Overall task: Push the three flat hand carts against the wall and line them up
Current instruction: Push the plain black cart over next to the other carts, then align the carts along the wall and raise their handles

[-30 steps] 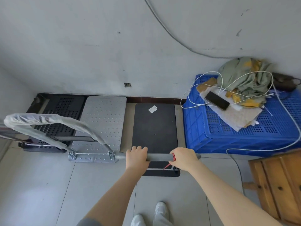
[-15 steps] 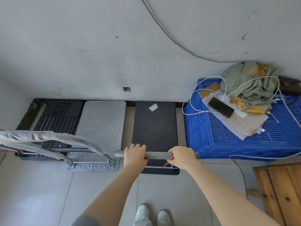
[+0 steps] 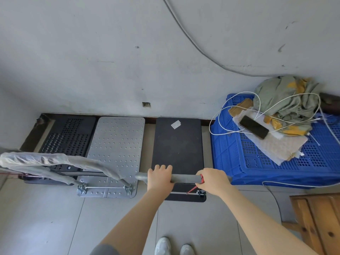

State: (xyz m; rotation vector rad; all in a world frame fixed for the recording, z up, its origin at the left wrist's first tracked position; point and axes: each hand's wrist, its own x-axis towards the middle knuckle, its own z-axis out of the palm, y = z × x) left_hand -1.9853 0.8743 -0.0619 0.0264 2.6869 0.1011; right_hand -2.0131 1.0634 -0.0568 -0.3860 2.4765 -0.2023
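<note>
Against the far wall (image 3: 110, 52), three flat carts are seen side by side on the tiled floor (image 3: 46, 218). At the left corner sits the perforated black cart (image 3: 68, 137); just beside it, the silver dimpled cart (image 3: 116, 144) with a plastic-wrapped handle (image 3: 55, 161). A narrow strip of floor separates the silver one from the plain black cart (image 3: 177, 144), whose far edge is at the wall's dark baseboard; contact cannot be confirmed. A white sticker (image 3: 175, 124) is noted near that far edge. The grey handle bar (image 3: 184, 178) of the plain black cart is gripped by both hands: left hand (image 3: 159, 178) closed over the bar's left part, right hand (image 3: 213, 181) closed over its right end, by a red cord (image 3: 192, 188). The deck lies directly beyond the hands. Just right of this cart stands a blue crate (image 3: 248, 159), apart from it, carrying cloth, white cables and a dark phone (image 3: 253, 127).
</note>
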